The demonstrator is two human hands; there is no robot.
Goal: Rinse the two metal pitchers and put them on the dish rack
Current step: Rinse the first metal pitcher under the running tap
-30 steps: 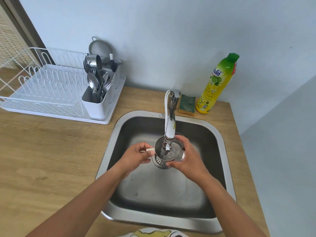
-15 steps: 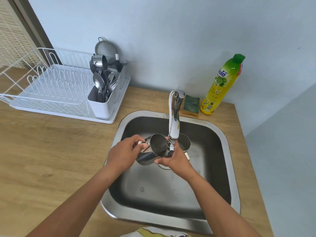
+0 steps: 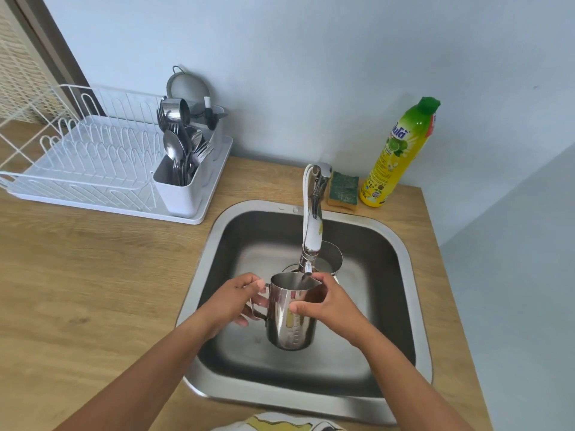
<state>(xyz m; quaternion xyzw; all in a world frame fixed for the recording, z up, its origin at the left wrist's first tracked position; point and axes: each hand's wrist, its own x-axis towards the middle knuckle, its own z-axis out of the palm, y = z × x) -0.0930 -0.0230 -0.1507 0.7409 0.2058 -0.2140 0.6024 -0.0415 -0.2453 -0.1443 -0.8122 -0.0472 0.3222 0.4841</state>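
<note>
I hold a shiny metal pitcher point(image 3: 291, 318) upright over the steel sink point(image 3: 401, 253), just in front of the faucet spout point(image 3: 311, 241). My left hand point(image 3: 236, 301) grips its handle. My right hand point(image 3: 326, 303) wraps the pitcher's body, thumb on the front. A second metal pitcher point(image 3: 333, 258) stands in the sink behind the faucet, partly hidden by it. The white dish rack point(image 3: 93, 163) sits on the wooden counter at the left.
A white cutlery holder point(image 3: 183, 191) with spoons, forks and a small metal cup stands at the rack's right end. A green sponge point(image 3: 343, 189) and a yellow dish soap bottle point(image 3: 399, 154) stand behind the sink. The grey wall closes in on the right.
The pitcher went from under the spout, was tipped sideways, and now stands upright nearer me. The second pitcher came into view behind the faucet.
</note>
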